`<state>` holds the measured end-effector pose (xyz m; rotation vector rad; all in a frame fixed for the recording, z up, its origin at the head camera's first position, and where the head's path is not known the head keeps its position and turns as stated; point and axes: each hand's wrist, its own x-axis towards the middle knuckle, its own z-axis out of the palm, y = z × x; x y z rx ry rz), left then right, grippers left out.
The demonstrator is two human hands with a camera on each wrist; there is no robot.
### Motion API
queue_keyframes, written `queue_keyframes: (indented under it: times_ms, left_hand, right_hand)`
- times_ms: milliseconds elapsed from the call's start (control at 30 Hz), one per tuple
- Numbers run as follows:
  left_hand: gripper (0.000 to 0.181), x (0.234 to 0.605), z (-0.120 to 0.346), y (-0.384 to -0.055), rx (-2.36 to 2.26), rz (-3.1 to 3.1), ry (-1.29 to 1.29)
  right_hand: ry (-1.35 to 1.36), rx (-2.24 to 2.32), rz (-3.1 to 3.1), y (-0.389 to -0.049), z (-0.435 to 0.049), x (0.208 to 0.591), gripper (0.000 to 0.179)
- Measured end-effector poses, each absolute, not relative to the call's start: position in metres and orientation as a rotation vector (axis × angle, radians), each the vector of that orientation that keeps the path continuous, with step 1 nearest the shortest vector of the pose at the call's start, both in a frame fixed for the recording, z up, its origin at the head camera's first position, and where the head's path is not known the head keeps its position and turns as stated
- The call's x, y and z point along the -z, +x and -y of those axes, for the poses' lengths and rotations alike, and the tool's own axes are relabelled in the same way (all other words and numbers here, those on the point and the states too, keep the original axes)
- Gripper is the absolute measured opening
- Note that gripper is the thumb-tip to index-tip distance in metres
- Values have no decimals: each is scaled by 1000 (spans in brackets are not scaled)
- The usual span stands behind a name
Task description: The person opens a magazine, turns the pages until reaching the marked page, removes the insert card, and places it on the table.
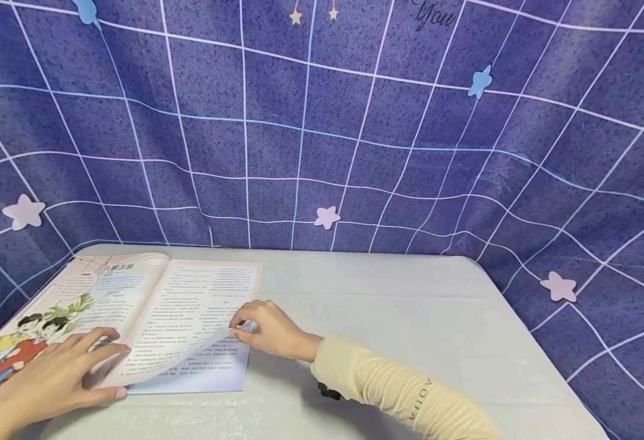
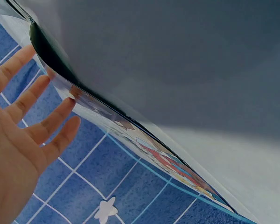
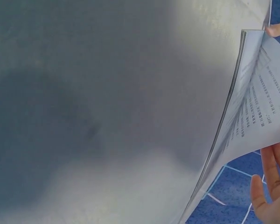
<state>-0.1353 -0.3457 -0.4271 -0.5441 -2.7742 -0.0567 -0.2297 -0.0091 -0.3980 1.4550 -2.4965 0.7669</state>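
An open magazine [image 1: 189,305] lies at the left of the table, with a colourful picture of children on its left page and printed text on its right. My right hand [image 1: 274,330] pinches the outer edge of a right-hand page [image 3: 270,93] between thumb and fingers. That page curls up off the sheets beneath, its lower corner raised. Across the lower left page, near the spine, rests my left hand [image 1: 63,373] with fingers spread. In the left wrist view, the left hand's fingers [image 2: 60,119] look straight and hold nothing, close to the magazine's edge.
The table [image 1: 377,318] has a pale grey cover and stretches to the right of the magazine. Behind and at both sides hangs a blue curtain [image 1: 277,153] with a grid and stars. A light yellow sleeve [image 1: 388,379] covers my right forearm, with a black item under the wrist.
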Motion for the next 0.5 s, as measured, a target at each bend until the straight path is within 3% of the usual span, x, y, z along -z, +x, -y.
queue_keyframes:
  times_ms: [500]
  left_hand:
    - [56,426,350,-135,55,2759,-575]
  right_hand:
    - [1457,-747,2528,-229,6,395,18]
